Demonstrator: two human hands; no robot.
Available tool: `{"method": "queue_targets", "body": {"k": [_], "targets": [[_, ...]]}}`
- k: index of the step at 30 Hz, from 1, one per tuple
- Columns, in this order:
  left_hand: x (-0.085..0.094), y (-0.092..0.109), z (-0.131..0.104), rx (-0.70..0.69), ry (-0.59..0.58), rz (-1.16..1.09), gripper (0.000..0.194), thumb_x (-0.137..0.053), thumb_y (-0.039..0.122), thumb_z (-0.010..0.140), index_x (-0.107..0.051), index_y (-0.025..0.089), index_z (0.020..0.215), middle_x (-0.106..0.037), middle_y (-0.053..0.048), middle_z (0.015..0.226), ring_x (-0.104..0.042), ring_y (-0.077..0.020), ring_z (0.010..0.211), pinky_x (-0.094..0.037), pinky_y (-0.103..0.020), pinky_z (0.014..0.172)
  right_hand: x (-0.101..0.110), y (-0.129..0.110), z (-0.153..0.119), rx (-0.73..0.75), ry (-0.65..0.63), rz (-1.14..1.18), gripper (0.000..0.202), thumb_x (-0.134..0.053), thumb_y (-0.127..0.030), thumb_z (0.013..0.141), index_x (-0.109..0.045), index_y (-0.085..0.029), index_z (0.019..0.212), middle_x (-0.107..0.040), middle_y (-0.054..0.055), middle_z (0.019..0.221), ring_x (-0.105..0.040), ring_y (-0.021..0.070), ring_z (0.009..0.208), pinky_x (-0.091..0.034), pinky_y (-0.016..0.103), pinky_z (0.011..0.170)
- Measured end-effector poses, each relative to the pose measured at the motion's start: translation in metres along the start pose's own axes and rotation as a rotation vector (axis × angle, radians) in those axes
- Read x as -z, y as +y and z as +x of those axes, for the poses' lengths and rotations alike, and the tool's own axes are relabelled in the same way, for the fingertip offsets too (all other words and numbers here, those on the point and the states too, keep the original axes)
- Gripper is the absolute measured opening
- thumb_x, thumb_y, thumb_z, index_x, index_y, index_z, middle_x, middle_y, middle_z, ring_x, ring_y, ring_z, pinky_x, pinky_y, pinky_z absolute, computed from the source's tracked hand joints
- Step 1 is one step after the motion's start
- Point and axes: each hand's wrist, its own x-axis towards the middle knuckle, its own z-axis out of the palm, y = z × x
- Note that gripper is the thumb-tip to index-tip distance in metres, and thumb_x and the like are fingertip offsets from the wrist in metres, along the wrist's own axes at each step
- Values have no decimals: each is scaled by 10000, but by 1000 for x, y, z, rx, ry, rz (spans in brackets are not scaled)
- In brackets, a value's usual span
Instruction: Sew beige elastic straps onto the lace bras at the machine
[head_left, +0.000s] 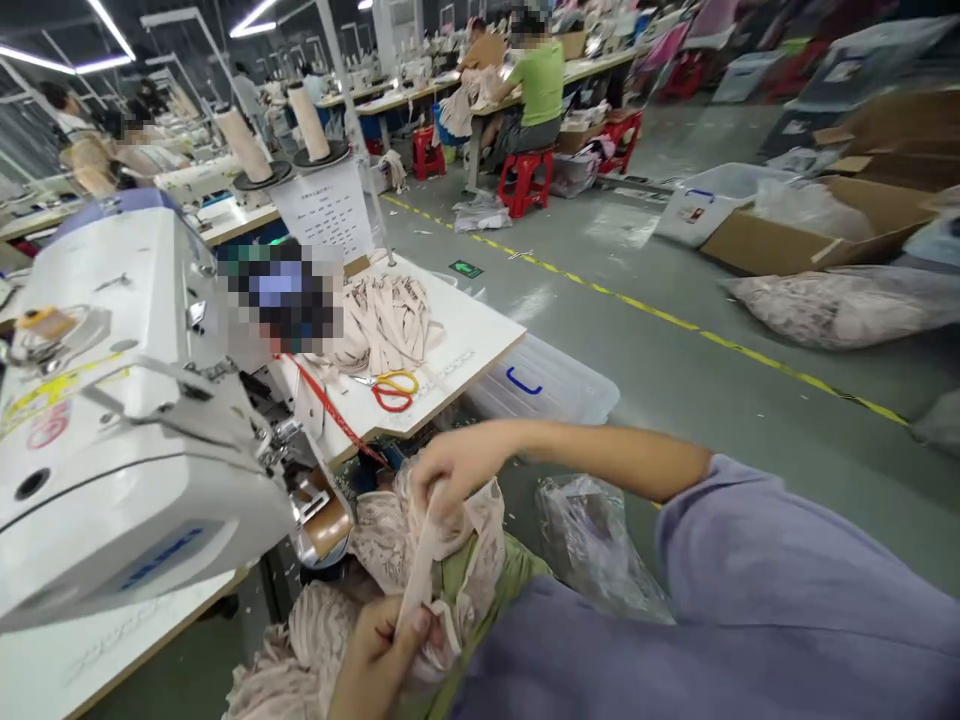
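A beige fabric strip (421,560) runs between my two hands above my lap. My left hand (386,640), at the bottom centre, pinches its lower end between thumb and fingers. Higher up, my right hand (457,470) is closed around the upper part of the strip, with the arm reaching in from the right. Beige lace fabric (375,540) hangs around and below both hands and lies over my lap. More gathered beige fabric (319,640) is at the lower left, beside my left hand.
A white sewing machine (150,420) fills the left. Red-and-yellow scissors (394,390) and beige strips (390,320) lie on the white table (465,350). A lidded plastic bin (555,380) and plastic bag (600,540) are on the floor. People sit farther back.
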Motion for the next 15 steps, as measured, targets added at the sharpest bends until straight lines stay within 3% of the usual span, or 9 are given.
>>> {"method": "queue_targets", "body": {"k": [2,5,10,13,15], "targets": [[8,-4,-9,21,46,-37,530,-515,598,911,-730,169,686,-661,-47,634,-553,-156,616,-432,-244,635,18,17,-11,-85,88,261,277,-699,-380,845,-681,-128,961,-622,-5,779,-517,77,665,-370,177,566],[17,-12,-17,61,117,-68,504,-522,583,913,-729,170,714,-613,-25,608,-485,-130,578,-380,-231,599,26,42,-18,-145,256,592,314,-728,-405,819,-657,-122,935,-491,-58,651,-351,37,514,-239,159,441],[17,-18,-16,151,161,-85,494,-545,607,885,-722,173,730,-639,-24,630,-488,-136,578,-383,-233,577,22,76,-30,-152,728,735,260,-774,-282,733,-601,-136,860,-480,-69,607,-335,26,477,-230,133,411],[10,-29,-10,180,220,-13,471,-614,629,821,-744,185,729,-688,-36,677,-594,-188,677,-466,-260,640,19,102,-79,-185,943,801,215,-708,-227,743,-545,-175,874,-410,-106,545,-254,22,428,-195,120,394],[5,-38,-6,193,299,77,463,-645,646,774,-758,197,745,-738,-49,784,-659,-244,817,-519,-292,723,7,121,-139,-248,1073,833,193,-680,-184,741,-548,-178,883,-406,-107,528,-248,26,421,-199,119,391]]}}
